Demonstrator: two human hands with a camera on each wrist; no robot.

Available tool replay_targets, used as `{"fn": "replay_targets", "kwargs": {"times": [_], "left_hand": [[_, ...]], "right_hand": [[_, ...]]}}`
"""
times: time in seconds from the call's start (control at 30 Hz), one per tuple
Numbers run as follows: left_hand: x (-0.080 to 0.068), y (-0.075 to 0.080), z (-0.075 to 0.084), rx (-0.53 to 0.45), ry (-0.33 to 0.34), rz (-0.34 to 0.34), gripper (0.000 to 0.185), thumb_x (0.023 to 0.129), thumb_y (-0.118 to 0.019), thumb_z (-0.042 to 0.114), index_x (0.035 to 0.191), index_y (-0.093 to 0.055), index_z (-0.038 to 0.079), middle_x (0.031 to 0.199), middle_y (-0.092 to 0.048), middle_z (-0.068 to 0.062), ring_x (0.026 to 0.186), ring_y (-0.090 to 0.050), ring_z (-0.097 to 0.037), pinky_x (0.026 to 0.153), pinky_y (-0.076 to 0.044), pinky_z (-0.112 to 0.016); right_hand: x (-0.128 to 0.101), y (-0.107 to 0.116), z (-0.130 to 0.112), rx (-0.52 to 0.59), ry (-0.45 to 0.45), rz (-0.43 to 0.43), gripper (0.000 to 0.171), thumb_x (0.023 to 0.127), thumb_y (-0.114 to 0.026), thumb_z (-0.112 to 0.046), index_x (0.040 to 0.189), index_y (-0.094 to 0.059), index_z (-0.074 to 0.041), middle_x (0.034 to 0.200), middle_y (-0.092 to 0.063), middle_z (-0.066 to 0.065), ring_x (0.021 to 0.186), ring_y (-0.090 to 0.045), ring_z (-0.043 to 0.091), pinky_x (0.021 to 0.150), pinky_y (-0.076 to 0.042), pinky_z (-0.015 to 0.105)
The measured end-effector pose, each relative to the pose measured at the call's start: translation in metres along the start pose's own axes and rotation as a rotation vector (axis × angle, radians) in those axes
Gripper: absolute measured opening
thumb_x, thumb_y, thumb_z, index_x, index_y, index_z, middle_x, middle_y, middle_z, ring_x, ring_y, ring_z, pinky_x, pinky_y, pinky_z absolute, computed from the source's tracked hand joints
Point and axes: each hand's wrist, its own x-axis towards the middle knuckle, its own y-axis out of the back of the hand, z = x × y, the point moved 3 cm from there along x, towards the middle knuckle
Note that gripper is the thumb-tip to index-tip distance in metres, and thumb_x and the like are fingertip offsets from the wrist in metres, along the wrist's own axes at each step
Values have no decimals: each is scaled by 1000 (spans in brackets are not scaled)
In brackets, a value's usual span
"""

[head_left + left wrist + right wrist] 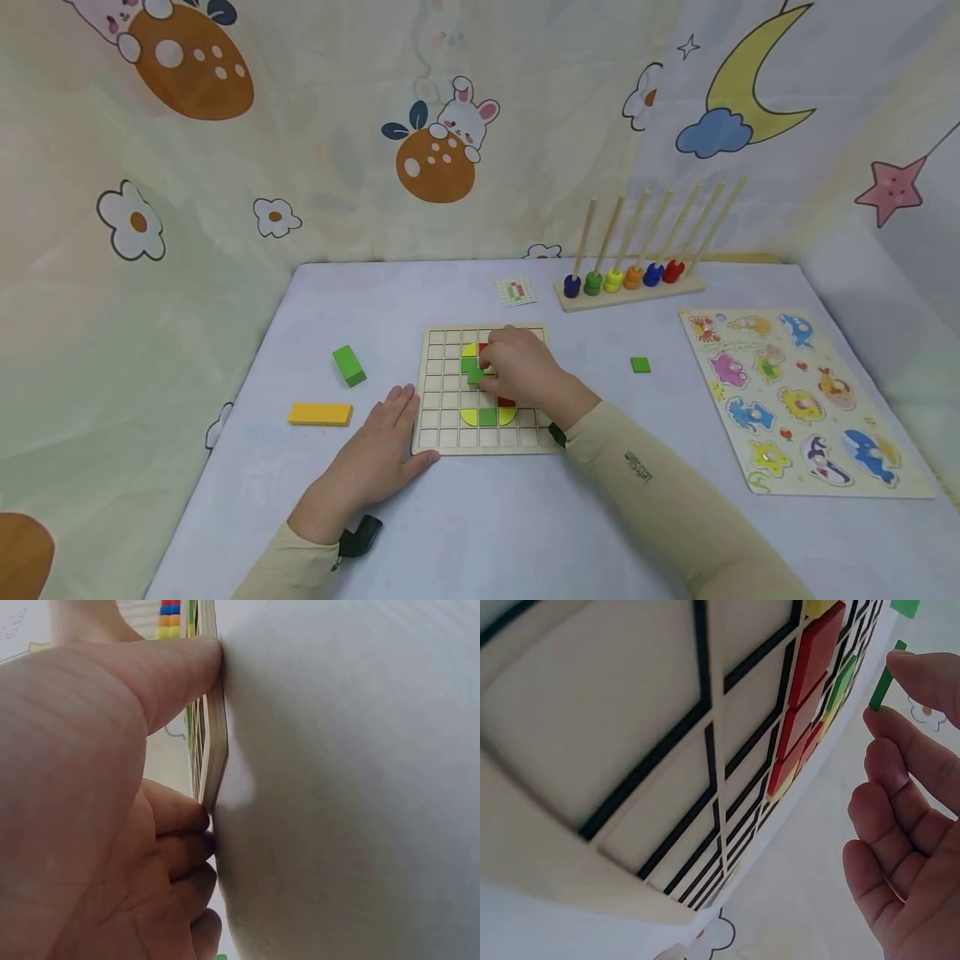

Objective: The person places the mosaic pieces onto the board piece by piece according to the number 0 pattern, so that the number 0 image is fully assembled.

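A wooden grid board (438, 437) lies on the table, with yellow, green and red tiles set in some of its squares. Over its middle, my right hand (525, 371) pinches a small green square tile (887, 681) between thumb and forefinger. The right wrist view has this tile just off the board, beside a column of red tiles (817, 652). My left hand (378, 458) rests at the board's near left corner, fingers extended along the left side and thumb against the near edge (216, 742). Part of the board is hidden under the right hand.
Left of the board lie a green block (348, 365) and a yellow block (320, 414). A small pattern card (515, 292) and a peg stand with coloured rings (637, 296) are at the back. To the right are a loose green tile (641, 365) and an animal puzzle board (765, 400).
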Motion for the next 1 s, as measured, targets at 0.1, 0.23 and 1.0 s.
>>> {"fn": "replay_targets", "kwargs": {"times": [0.1, 0.23, 1.0], "left_hand": [[0, 0, -1, -3, 2, -2, 97, 97, -68, 56, 165, -24, 2, 176, -17, -14, 165, -14, -32, 133, -22, -52], [1, -1, 0, -7, 10, -13, 98, 96, -68, 56, 166, -23, 3, 177, -17, -13, 165, -13, -31, 133, -22, -53], [-1, -1, 0, -4, 5, 4, 98, 97, -69, 55, 165, -25, 2, 176, -18, -13, 165, -14, -32, 133, -22, -53]], "right_hand": [[4, -4, -2, -6, 2, -8, 14, 88, -81, -29, 96, -86, -19, 94, -71, -6, 90, -60, 14, 90, -53, 35], [8, -9, -3, -9, -12, -23, 11, 86, -79, -26, 93, -86, -20, 96, -72, -7, 94, -61, 15, 92, -53, 36], [9, -12, -8, -31, -12, -46, 15, 88, -81, -31, 96, -85, -19, 95, -71, -7, 91, -58, 16, 89, -52, 36]]}}
